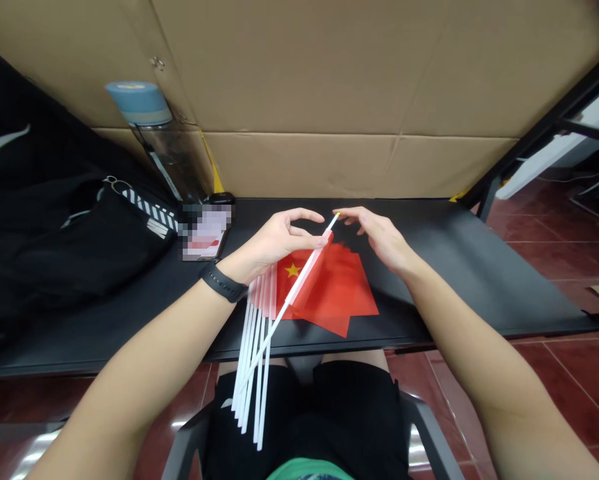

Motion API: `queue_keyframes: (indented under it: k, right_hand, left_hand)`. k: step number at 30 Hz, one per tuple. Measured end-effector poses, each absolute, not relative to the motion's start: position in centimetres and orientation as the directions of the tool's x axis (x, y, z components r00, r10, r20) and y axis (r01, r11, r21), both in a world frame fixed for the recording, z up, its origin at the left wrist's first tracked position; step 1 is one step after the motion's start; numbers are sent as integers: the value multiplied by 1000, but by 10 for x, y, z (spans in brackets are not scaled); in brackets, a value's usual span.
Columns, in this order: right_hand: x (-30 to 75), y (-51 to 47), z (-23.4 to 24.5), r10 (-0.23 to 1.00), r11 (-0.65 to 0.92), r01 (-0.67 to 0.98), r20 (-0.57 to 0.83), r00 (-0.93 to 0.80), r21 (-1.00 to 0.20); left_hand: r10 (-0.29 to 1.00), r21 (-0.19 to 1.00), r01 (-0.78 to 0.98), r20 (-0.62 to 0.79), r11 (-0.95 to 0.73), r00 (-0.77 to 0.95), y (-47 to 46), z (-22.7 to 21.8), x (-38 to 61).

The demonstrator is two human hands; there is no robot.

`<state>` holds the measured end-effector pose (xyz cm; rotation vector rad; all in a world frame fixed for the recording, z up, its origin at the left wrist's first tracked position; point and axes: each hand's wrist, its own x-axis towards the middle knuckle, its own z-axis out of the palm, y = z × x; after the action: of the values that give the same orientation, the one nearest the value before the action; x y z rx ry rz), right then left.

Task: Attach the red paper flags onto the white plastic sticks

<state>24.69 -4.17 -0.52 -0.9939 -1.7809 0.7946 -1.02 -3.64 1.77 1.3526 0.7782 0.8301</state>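
My left hand point(284, 241) pinches a small red flag point(307, 272) by its white stick, close to the top, between thumb and fingers. The stick slants from upper right to lower left and has a yellow tip point(337, 214). My right hand point(379, 235) is at that tip, its index finger at or just against it and the other fingers loosely stretched. Beneath the held flag lies a stack of red flags point(346, 303), one showing a yellow star point(292, 270). Their white sticks point(252, 360) fan out past the table's front edge. My left hand partly covers the stack.
On the black table point(459, 267), a phone point(208, 233) with a blurred screen lies to the left. Behind it stands a clear bottle point(172, 157) with a blue lid. A black bag point(69, 220) fills the far left. A cardboard panel point(309, 100) closes off the back.
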Motion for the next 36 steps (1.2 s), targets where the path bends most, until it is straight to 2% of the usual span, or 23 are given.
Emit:
queue_keyframes:
  k: [6,12,16,19,24,29,33,36]
  right_hand:
    - [245,-49,-3,816,515,255,376,-440,-819]
    - [247,-43,-10,807,510,332,309,-503,-793]
    - [247,-40,-10,720,549,349,218,-659,-759]
    - [256,-38,-7,704,501,368,122,-699,-783]
    - [279,-35,4,756,387,356,71,-651,-851]
    - [298,-34,13,835,341,369,98,-542,-865]
    - [305,-32,12,852,315,404,68,-520,-859]
    - [303,-29,7,853,337,487,42,-521,-806]
  left_hand:
    - [876,994,-105,28,26,482,-32,12,-9]
    - [867,985,-165,119,-43,484,-29,13,-13]
    - [861,973,-210,189,-99,472,-30,23,-20]
    - [874,977,-169,193,-129,446,-30,33,-26]
    - [904,989,-4,137,-148,405,-27,44,-37]
    - [920,940,283,71,-191,385,-23,46,-45]
    - [922,792,554,26,-255,387,-22,44,-48]
    - [934,585,761,-19,-280,357,-25,44,-45]
